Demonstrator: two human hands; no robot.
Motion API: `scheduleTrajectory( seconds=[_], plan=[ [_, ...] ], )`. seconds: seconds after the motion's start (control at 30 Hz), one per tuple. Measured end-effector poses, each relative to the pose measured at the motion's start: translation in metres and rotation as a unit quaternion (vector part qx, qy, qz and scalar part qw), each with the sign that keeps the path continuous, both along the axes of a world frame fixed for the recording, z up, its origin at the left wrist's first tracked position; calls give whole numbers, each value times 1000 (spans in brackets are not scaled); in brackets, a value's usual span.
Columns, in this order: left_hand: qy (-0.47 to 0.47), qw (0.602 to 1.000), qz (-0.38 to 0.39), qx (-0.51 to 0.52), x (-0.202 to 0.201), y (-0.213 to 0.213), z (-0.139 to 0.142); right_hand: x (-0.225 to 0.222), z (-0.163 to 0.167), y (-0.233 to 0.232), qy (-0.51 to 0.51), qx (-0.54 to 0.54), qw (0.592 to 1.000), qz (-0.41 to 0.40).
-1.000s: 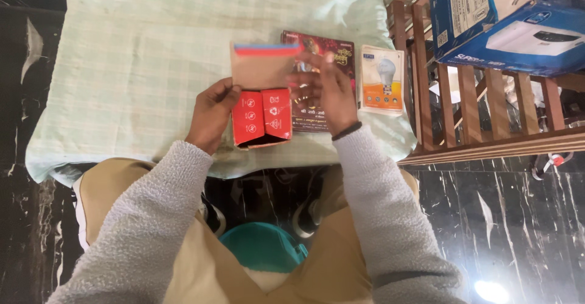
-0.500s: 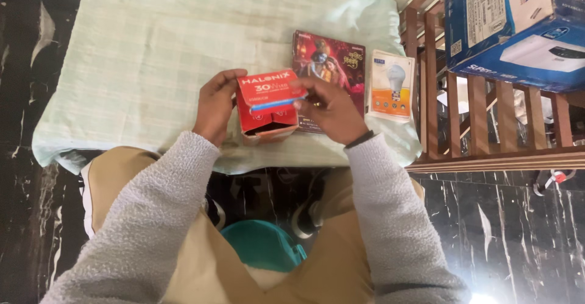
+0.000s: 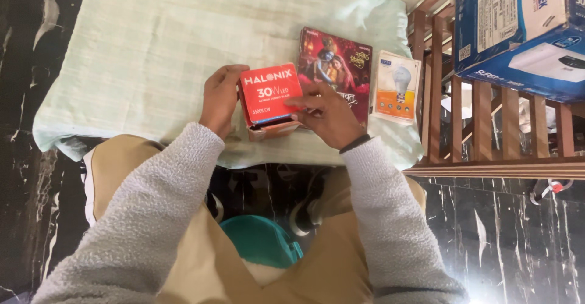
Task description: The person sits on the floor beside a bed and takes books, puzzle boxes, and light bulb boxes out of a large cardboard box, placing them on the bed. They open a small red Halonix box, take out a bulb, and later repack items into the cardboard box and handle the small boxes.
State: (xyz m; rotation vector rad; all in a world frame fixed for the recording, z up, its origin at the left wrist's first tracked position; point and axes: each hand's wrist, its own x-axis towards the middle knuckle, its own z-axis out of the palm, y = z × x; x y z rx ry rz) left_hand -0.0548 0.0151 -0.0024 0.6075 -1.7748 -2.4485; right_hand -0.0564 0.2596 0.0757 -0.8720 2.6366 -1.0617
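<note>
We note a pale green woven cloth [image 3: 140, 54], finely ribbed and slightly rumpled, spread over the raised surface in front of us, with dark veined polished stone flooring [image 3: 24, 97] to its left. Our sleeves are grey, nubbly fleece.

Our left hand [image 3: 218, 100] grips the left side of a small red cardboard box with white lettering [image 3: 270, 92], fingers curled round its edge and thumb on the near face. The box is held between both hands just above the cloth's near edge, its broad printed face turned up towards us and tilted slightly. Its long axis runs roughly left to right, rising a little to the right. A plain tan flap shows along its lower edge; we cannot tell whether that end is fully closed.

Our right hand [image 3: 329, 116] clamps the box's right side, fingertips pressed on the red face. A dark band sits at that wrist.

Just right of the box, a dark glossy flat rectangular pack with a colourful figure picture [image 3: 340, 66] lies on the cloth, partly under our right hand. Beside it lies a white and orange carton picturing a bulb [image 3: 397, 87]. Further right stands a brown slatted wooden rack [image 3: 481, 121], bearing a large blue and white cardboard carton [image 3: 518, 30].
</note>
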Motion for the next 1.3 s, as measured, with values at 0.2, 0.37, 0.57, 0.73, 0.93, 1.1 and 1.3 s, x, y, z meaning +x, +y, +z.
scheduleTrajectory(
  seconds=[0.2,0.37,0.57,0.73,0.93,1.1,1.3],
  plan=[
    [9,999,-4,-35,-2,2,-5,0,0,-1,-26,-5,1000,-7],
    [11,1000,-4,-26,0,4,1,1,6,-3,-87,27,995,-44],
    [-62,997,-11,-40,6,4,17,2,4,-6,-46,54,993,-89],
    [-94,995,-19,-37,8,3,16,-9,-17,-3,-111,-8,992,-67],
    [-17,982,30,-185,5,-3,2,-6,-38,-9,-63,-39,997,-8],
    [131,879,-15,-458,18,2,7,5,-30,-18,-81,-53,995,4],
    [-112,828,-149,-529,20,11,38,14,-29,-35,-86,-73,993,31]
  ],
)
